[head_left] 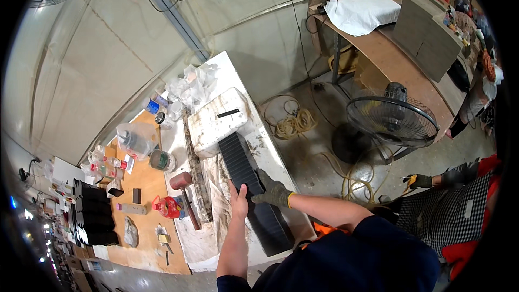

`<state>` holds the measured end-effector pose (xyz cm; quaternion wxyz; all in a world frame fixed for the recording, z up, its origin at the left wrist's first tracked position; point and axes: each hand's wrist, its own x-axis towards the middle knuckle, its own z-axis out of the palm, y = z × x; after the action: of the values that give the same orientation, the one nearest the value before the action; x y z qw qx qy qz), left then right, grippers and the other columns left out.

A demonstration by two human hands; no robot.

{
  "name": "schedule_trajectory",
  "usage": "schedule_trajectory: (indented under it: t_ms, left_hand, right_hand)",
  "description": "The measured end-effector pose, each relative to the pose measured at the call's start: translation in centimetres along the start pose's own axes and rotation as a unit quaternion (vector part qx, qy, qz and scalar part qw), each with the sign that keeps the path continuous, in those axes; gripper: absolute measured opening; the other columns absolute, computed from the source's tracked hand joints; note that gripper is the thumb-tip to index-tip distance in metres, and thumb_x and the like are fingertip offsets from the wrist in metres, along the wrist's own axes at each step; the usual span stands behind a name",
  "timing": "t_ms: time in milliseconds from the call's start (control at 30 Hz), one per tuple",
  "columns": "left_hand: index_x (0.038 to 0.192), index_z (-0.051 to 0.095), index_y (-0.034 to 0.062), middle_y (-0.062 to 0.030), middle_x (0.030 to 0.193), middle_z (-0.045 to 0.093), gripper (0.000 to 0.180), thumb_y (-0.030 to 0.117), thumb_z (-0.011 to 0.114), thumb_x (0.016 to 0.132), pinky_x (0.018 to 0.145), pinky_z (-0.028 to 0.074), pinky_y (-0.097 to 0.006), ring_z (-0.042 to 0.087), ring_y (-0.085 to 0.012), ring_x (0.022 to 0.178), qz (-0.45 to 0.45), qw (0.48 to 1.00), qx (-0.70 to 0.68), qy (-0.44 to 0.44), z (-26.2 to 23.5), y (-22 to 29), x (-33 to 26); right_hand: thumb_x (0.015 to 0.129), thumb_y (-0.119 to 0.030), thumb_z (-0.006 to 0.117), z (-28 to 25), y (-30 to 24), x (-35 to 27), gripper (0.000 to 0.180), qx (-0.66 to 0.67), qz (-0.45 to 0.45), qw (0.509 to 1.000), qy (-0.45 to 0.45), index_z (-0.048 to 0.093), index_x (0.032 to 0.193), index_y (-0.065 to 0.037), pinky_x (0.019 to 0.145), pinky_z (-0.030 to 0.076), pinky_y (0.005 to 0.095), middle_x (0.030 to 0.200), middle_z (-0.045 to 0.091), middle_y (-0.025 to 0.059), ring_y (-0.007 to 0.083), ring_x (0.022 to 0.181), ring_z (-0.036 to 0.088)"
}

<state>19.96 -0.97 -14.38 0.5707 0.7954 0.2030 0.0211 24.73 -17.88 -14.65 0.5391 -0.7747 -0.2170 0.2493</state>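
While gripping the black ribbed panel [250,192], both hands [239,201] at its bench-edge overhang.

Bare left hand [238,201]; gloved right hand [272,191]

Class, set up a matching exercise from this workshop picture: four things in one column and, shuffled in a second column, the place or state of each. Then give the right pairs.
1. long black ribbed panel
2. standing fan
3. white cloth
4. left hand

A. on the wooden bench, far right
B. bare, on the panel's left edge
C. on the floor
D. lying on the white worktable

Pairs: 1-D, 2-C, 3-A, 4-B
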Motion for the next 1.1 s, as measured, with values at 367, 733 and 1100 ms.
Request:
schedule_trajectory:
  t_ms: [367,733,1100]
  left_hand:
    - [0.150,0.014,-0.0003,-0.0212,0.154,0.023,0.075,0.033,0.053,0.096,0.114,0.019,-0.032,0.023,-0.0301,0.142,-0.029,0.999,0.020,0.012,0.7,2.6,-0.6]
    - [0.149,0.017,-0.0026,-0.0221,0.153,0.024,0.071,0.029,0.053,0.096,0.114,0.020,-0.032,0.024,-0.0294,0.141,-0.004,1.000,-0.020,0.016,0.3,-0.1,0.2]
    - [0.150,0.007,-0.0016,-0.0187,0.155,0.017,0.079,0.020,0.057,0.093,0.113,0.019,-0.029,0.023,-0.0254,0.141,-0.049,0.988,-0.142,-0.029,-0.6,-1.3,1.5]
  right_hand:
    - [0.072,-0.048,0.075,0.2,-0.7,-1.3,0.117,-0.054,-0.009,0.998,0.020,0.002,0.151,-0.001,0.115,0.022,0.0363,0.155,0.014,0.0243,0.0332,0.143,0.018]
    - [0.072,-0.050,0.073,-0.3,-1.5,-0.9,0.116,-0.066,0.010,0.998,-0.010,0.004,0.149,0.003,0.114,0.024,0.0355,0.153,0.017,0.0258,0.0334,0.142,0.021]
    - [0.067,-0.052,0.077,-0.8,-0.8,1.8,0.122,-0.063,0.004,0.998,0.016,0.004,0.149,0.002,0.110,0.031,0.0342,0.151,0.025,0.0245,0.0327,0.138,0.032]
